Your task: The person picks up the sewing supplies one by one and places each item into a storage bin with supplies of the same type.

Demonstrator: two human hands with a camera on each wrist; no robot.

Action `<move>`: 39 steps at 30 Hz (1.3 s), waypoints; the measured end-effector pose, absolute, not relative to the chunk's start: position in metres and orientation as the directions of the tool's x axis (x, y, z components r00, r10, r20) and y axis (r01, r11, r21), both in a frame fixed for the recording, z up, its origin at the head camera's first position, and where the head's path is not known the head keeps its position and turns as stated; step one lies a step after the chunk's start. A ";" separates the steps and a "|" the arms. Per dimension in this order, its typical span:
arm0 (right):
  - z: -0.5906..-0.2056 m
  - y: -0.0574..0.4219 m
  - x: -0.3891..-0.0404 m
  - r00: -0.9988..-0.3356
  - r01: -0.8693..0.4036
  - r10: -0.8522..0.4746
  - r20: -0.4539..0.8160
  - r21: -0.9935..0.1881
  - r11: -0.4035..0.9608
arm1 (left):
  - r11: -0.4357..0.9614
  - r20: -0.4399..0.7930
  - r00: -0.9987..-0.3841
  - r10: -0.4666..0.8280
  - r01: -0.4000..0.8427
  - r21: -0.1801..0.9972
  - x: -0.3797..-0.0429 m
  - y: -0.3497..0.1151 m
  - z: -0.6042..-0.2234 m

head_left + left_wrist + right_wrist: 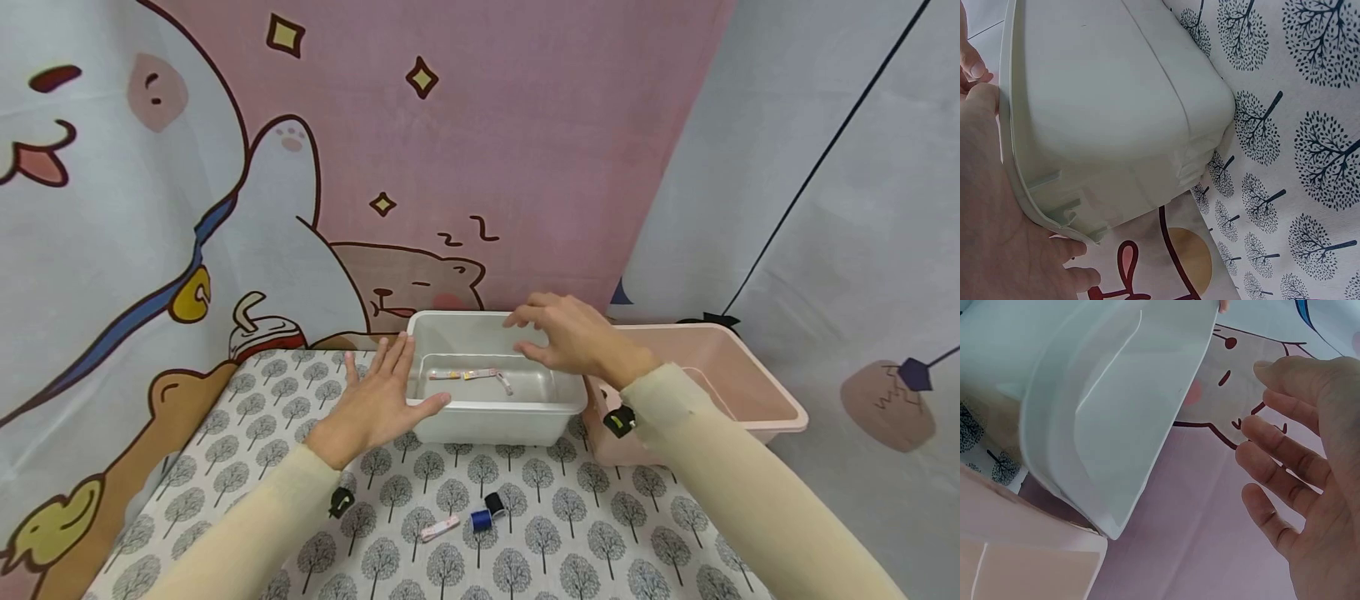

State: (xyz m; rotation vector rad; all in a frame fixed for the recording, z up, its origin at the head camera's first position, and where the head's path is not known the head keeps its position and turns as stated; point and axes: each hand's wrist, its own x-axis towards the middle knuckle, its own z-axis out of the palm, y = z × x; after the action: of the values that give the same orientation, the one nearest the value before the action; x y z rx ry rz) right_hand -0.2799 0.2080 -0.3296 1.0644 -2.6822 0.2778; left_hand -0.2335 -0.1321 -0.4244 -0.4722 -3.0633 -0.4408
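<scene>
My left hand (378, 406) rests at the left front corner of a white plastic bin (495, 425), its fingers straight and its thumb along the front rim. In the left wrist view the same hand (1004, 206) touches the bin's rim. My right hand (566, 333) hovers over the bin's right back part and holds nothing; its fingers are loosely bent. The right wrist view shows this hand (1300, 462) apart from the bin wall (1141, 406). On the bin's floor lie several small pale strips (480, 374) with yellow and pink marks.
A pink plastic bin (780, 417) stands right against the white one. On the tree-print cloth (390, 492) in front lie a pale pink folded strip (440, 528), a blue spool (482, 521) and a black spool (494, 504). A cartoon-print curtain (525, 150) hangs behind.
</scene>
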 end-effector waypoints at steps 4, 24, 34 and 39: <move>-0.332 0.207 -0.273 -0.699 -0.698 -0.653 0.292 -0.078 0.712 | 0.917 0.050 -0.956 0.290 0.292 0.272 -0.233 -0.132 -0.424; -0.364 0.201 -0.231 -0.547 -0.815 -0.753 0.367 -0.026 0.580 | 0.918 0.062 -0.955 0.290 0.296 0.264 -0.235 -0.133 -0.427; -0.380 0.196 -0.209 -0.498 -0.847 -0.781 0.376 -0.017 0.532 | 0.916 0.059 -0.956 0.289 0.294 0.274 -0.234 -0.133 -0.427; -0.392 0.195 -0.199 -0.478 -0.867 -0.789 0.386 -0.063 0.494 | 0.913 0.066 -0.955 0.289 0.296 0.280 -0.234 -0.133 -0.427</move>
State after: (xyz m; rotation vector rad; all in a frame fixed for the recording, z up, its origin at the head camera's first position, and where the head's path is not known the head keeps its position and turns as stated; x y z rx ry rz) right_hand -0.1989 0.1950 -0.3920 1.3945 -2.4358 0.3600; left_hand -0.2343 -0.1330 -0.4265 -0.4662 -3.0500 -0.4515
